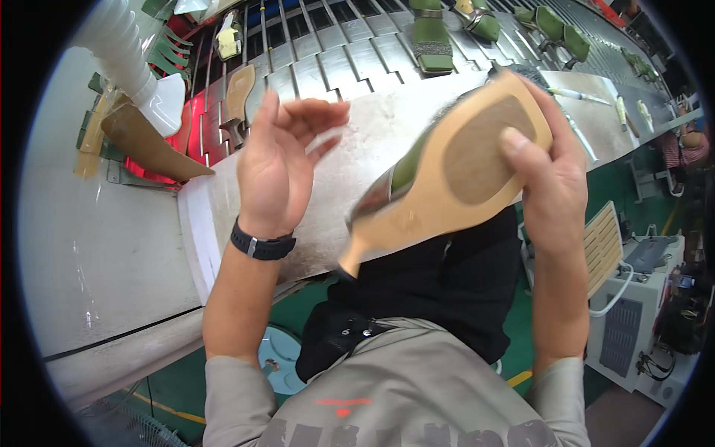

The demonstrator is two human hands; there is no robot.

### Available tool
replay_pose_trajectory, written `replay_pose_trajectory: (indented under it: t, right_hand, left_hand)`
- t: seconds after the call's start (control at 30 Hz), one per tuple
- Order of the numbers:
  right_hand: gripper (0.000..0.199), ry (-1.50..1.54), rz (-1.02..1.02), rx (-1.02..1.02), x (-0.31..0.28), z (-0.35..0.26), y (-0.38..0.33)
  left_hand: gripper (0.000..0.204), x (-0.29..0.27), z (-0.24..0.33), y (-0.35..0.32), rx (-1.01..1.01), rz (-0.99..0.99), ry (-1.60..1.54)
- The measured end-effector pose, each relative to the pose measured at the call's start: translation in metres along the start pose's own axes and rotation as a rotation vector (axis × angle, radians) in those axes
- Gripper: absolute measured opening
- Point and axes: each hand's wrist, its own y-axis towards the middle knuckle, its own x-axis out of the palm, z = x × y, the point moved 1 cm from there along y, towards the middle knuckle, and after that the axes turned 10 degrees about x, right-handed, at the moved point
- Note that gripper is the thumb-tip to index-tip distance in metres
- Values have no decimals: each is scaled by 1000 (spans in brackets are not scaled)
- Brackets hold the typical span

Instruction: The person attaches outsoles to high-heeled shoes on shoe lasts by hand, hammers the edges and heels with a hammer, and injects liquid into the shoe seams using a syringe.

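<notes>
My right hand (547, 171) grips a high-heeled shoe (432, 186) at its toe end, thumb pressed on the sole. The tan sole faces up, with a darker oval patch at the forepart, and the heel points down to the left. A strip of green shows along the shoe's far side, probably a last inside it. My left hand (279, 167), with a black watch on the wrist, is raised beside the shoe. It is empty, palm turned up, fingers apart and slightly curled, touching nothing. The heel tip and my right fingers behind the shoe are partly blurred or hidden.
A white-covered bench (328, 194) lies under my hands, with a slatted metal conveyor (335, 56) beyond it. Green shoe lasts (432, 37) stand on the conveyor. A loose tan sole (238, 93) lies at left, near a white hose nozzle (164, 104). Brushes (581, 95) lie at right.
</notes>
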Motion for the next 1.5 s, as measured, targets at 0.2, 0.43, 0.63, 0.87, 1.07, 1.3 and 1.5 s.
replay_pose_trajectory:
  t: [0.2, 0.43, 0.63, 0.87, 1.07, 1.3, 1.5]
  right_hand:
    - [55, 534, 103, 487, -1, 70, -89]
    - [53, -554, -258, 141, 4, 72, -86]
    - [50, -532, -275, -276, 73, 0, -12]
    - [31, -757, -243, -807, 71, -1, -28]
    - [31, -790, -241, -818, 84, 26, -14]
    - [30, -762, -226, -857, 87, 30, -13]
    - [32, -773, -214, -856, 89, 31, -14]
  left_hand:
    - [69, -14, -65, -40, 86, 236, 146]
    - [96, -3, -32, 2, 348, -203, 493]
    - [88, 1, -43, -4, 410, -269, 387]
    - [105, -11, -44, -2, 361, -342, 380]
    - [107, -13, -42, -3, 341, -340, 436]
    - [95, -12, -45, -4, 440, -288, 385]
    - [96, -11, -42, -4, 442, -291, 400]
